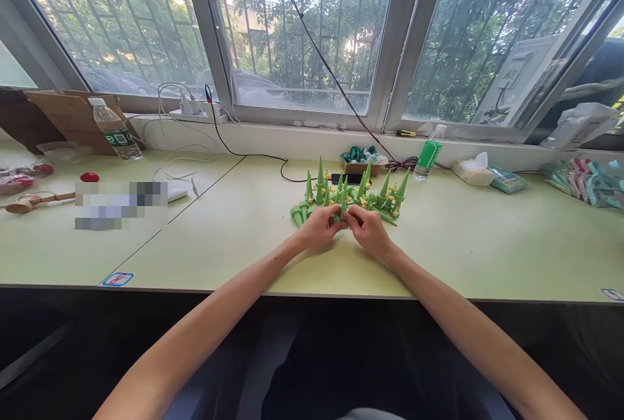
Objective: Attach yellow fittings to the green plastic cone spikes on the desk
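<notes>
Both hands meet over the table at one green cone, which points upward. My left hand is closed around its left side, thumb toward the base. From the right, my right hand pinches at the same cone; whether a smaller part is between those fingers is hidden. Behind and beside the hands stand several more green cones with small yellow pieces on them, such as an upright cone at the back and a tilted cone on the right. A few green cones lie on their sides at the left.
A bottle with a green label stands behind at the right, near a tissue pack. A small box with green material sits behind the cones. Far left are another bottle, cables and a wooden toy. The table's front edge runs below my forearms.
</notes>
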Motion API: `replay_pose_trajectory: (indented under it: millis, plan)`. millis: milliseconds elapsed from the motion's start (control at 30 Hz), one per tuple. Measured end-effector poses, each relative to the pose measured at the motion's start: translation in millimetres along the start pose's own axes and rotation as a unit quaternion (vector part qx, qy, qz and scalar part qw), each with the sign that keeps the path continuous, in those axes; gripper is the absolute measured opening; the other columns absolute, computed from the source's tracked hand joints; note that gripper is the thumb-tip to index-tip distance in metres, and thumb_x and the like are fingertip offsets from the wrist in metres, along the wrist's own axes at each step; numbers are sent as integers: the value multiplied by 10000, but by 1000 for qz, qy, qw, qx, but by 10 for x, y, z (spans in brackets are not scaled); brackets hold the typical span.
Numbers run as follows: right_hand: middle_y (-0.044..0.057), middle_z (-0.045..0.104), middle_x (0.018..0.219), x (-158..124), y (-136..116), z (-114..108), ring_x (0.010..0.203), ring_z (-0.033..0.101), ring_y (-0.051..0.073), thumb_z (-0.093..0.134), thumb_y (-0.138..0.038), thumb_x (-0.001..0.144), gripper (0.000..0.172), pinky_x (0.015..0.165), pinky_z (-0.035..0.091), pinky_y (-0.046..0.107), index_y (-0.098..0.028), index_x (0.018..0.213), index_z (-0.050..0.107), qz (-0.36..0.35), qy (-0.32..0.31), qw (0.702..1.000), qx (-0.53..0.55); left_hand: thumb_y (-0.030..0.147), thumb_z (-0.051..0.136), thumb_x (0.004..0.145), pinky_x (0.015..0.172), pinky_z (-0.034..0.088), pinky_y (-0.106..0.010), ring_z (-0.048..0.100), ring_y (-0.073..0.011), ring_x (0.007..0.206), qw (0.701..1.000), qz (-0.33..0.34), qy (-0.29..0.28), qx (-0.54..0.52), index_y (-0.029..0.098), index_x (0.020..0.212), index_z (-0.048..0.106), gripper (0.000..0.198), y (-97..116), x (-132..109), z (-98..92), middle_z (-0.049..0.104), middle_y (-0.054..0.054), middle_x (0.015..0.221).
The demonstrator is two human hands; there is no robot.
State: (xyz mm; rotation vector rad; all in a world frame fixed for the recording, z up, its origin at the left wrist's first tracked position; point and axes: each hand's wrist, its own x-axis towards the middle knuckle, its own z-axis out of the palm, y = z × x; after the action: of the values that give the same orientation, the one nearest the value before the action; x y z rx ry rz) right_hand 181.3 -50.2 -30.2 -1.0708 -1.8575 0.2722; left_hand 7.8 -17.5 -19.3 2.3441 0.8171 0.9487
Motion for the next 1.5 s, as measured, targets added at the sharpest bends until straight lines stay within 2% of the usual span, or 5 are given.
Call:
replay_pose_trajectory:
  millis: [467, 667, 833, 1100, 1500]
  plan:
    - [-46, 376, 562, -3, 14, 18, 536, 286, 111, 434, -382, 950, 348, 515, 264, 250, -209, 649, 411, 4, -2, 1000, -14, 294, 573, 840, 515, 276, -230, 346, -80, 504, 1000, -1, 4, 14, 185, 711, 427, 223, 18, -6, -15, 410, 66, 545]
    - [-43, 430, 558, 7, -13, 12, 519, 338, 107, 479, -396, 939, 326, 514, 285, 245, -203, 677, 482, 13, 10, 1000, -2, 311, 574, 851, 516, 270, -231, 350, -80, 504, 1000, -4, 11, 16, 187, 714, 414, 245, 23, -8, -19, 418, 65, 547]
    - [-32, 508, 561, 18, -51, -13, 496, 402, 105, 498, -453, 942, 346, 523, 312, 244, -191, 724, 553, 32, 44, 998, -8, 351, 596, 852, 499, 242, -231, 307, -74, 483, 1000, -18, 21, 5, 187, 722, 416, 276, 25, 4, -6, 386, 78, 519]
    - [-46, 380, 497, 24, -39, -46, 474, 320, 110, 442, -432, 976, 410, 513, 259, 262, -209, 632, 434, 26, 138, 988, -72, 347, 647, 814, 538, 295, -247, 391, -96, 521, 998, -9, 13, 61, 184, 691, 441, 290, 35, 3, 5, 456, 54, 554]
    - [-39, 452, 519, 18, -54, -25, 473, 383, 119, 443, -440, 976, 356, 525, 293, 261, -207, 722, 534, 30, 112, 992, -55, 355, 675, 782, 570, 306, -275, 454, -144, 623, 992, -23, -20, 126, 181, 704, 498, 260, -27, 5, 71, 522, 10, 659]
